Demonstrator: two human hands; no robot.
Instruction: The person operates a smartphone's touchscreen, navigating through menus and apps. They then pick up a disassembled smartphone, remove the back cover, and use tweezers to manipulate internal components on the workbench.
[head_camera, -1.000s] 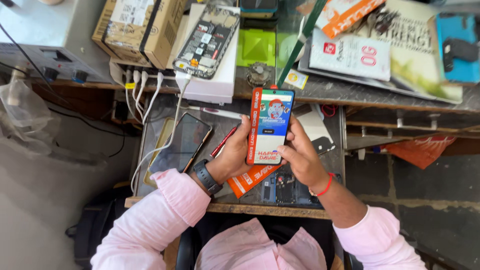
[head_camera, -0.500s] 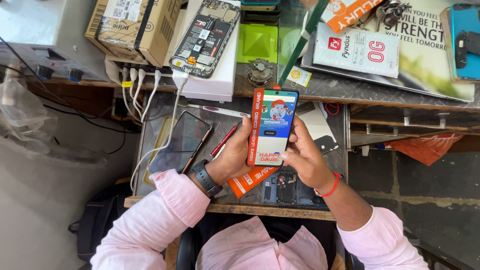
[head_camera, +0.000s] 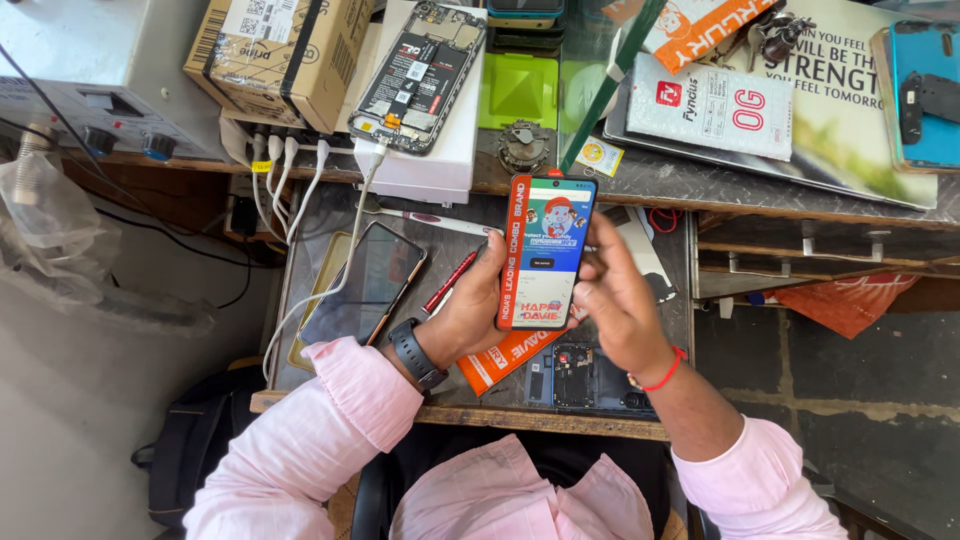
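Smartphone (head_camera: 545, 250) with lit screen sits gripped in left hand (head_camera: 470, 315), right hand (head_camera: 615, 300) clasping its edge.

A phone (head_camera: 545, 250) stood between the left hand (head_camera: 468, 318) and the right hand (head_camera: 615, 300), above the table (head_camera: 460, 412). Left of it another phone (head_camera: 363, 283) lay on the table. Behind them, an opened phone (head_camera: 418, 75) lay on a box (head_camera: 430, 165), right of a carton (head_camera: 280, 55).

Glossy glass phone (head_camera: 546, 250), matt cardboard box (head_camera: 285, 55), scuffed metal worktop (head_camera: 660, 180).
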